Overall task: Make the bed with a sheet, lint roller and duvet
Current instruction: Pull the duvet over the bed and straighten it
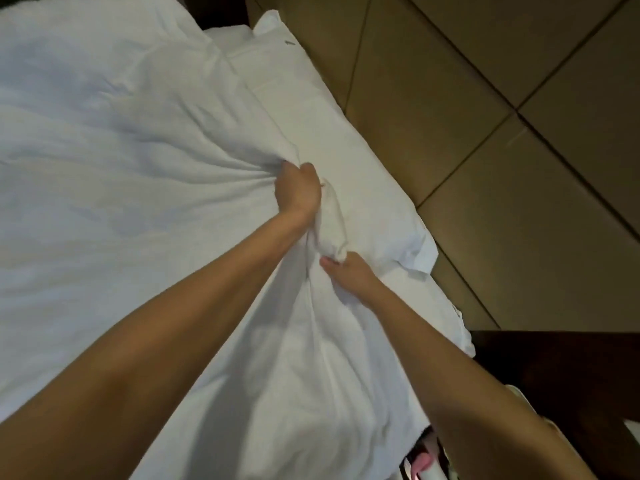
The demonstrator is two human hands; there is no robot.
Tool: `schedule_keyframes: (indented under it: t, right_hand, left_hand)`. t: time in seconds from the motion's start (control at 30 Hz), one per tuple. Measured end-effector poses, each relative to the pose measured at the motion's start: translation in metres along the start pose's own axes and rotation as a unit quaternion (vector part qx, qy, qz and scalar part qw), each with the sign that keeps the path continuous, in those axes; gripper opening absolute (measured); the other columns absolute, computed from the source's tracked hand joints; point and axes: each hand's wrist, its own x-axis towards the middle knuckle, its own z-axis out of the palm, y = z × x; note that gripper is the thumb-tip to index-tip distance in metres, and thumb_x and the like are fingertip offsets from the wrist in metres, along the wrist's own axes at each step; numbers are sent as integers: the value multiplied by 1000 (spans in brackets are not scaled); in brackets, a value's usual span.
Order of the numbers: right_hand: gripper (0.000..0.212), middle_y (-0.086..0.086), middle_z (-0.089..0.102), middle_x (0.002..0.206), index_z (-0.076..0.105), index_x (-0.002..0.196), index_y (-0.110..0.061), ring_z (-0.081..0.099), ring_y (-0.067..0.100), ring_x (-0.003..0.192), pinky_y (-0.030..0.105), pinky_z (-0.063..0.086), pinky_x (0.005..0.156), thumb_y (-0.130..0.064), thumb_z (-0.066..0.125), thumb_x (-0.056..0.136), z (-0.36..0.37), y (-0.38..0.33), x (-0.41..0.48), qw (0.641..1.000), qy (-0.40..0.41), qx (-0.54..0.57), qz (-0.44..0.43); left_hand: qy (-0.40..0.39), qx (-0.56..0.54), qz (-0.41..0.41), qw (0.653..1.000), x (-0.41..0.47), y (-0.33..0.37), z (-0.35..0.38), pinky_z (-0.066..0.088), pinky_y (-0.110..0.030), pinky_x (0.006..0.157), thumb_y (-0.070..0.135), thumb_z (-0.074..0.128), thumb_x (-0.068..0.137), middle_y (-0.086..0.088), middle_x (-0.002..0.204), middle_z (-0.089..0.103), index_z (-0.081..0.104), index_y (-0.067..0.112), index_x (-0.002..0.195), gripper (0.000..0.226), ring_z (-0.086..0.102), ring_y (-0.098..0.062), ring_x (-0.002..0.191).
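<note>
The white duvet point(121, 150) lies creased and bunched.

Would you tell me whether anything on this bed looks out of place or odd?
The duvet is bunched into creases where the left hand and right hand grip it; a small dark speck marks the far pillow.

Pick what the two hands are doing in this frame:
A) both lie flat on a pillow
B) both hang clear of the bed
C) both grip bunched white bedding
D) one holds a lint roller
C: the left hand and the right hand each curl their fingers round a gathered fold of the white bedding.
</note>
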Motion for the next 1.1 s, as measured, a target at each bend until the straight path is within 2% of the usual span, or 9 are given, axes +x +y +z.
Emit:
schedule_keyframes:
  t: [0.13,0.4,0.53,0.63,0.73,0.87,0.93,1.03,1.1]
  right_hand:
    - [35,16,58,124,55,123,0,52,28,117,26,35,89,-23,47,98,-42,43,-1,985,173,-3,18]
    - [103,1,18,155,2,151,-19,20,23,142,40,25,114,-42,72,78,-29,189,-53,990,-81,0,119]
    - [43,15,52,133,46,135,-4,51,24,117,15,41,84,-19,54,95,1,190,-64,997,-38,45,40]
    - [16,0,57,105,59,109,-7,54,10,98,24,38,86,-11,52,95,-35,204,-70,990,97,103,23]
    - [12,0,48,87,53,97,-11,49,-1,70,11,40,65,0,49,93,-77,241,-81,963,174,204,37]
    - [58,13,38,130,32,141,-12,46,17,88,10,39,54,7,50,89,-85,307,-98,987,-32,32,155]
    - [74,13,39,134,18,148,-18,48,23,97,20,43,66,9,49,86,-76,333,-99,972,-100,-55,203]
    - [85,10,39,143,10,149,-30,41,34,126,40,35,101,-12,61,84,-54,351,-93,947,-169,-218,162]
    - [85,8,35,147,11,149,-30,31,34,134,42,22,109,-29,65,83,-43,347,-90,931,-172,-295,125]
  left_hand:
    - [-219,143,108,959,-36,-35,33,24,-27,104,13,39,98,-21,144,35,34,-2,139,44,33,-31,134]
    - [-267,417,376,783,-145,-151,82,12,-44,111,39,57,88,-8,158,-2,10,30,149,78,5,-28,145]
    - [-292,463,299,781,-156,-177,101,13,-48,112,51,47,87,-7,158,-1,13,34,148,72,4,-30,145]
    - [-238,421,380,788,-163,-176,110,38,-54,95,52,39,80,-19,147,35,44,21,140,68,39,-43,130]
    - [-199,446,387,782,-181,-170,126,26,-49,106,39,48,86,-18,153,21,31,20,146,66,24,-36,140]
    - [-288,408,575,648,-226,-206,154,21,-45,106,42,54,77,-17,145,40,45,16,138,67,40,-33,133]
    - [-374,487,542,574,-242,-232,164,8,-48,113,50,57,79,-11,153,26,20,23,149,84,21,-30,142]
    - [-379,623,342,593,-249,-248,174,9,-42,112,38,58,85,-8,141,43,2,21,150,88,29,-30,135]
    - [-346,614,354,614,-243,-249,173,23,-36,104,17,45,89,-8,120,59,32,16,142,54,50,-30,115]
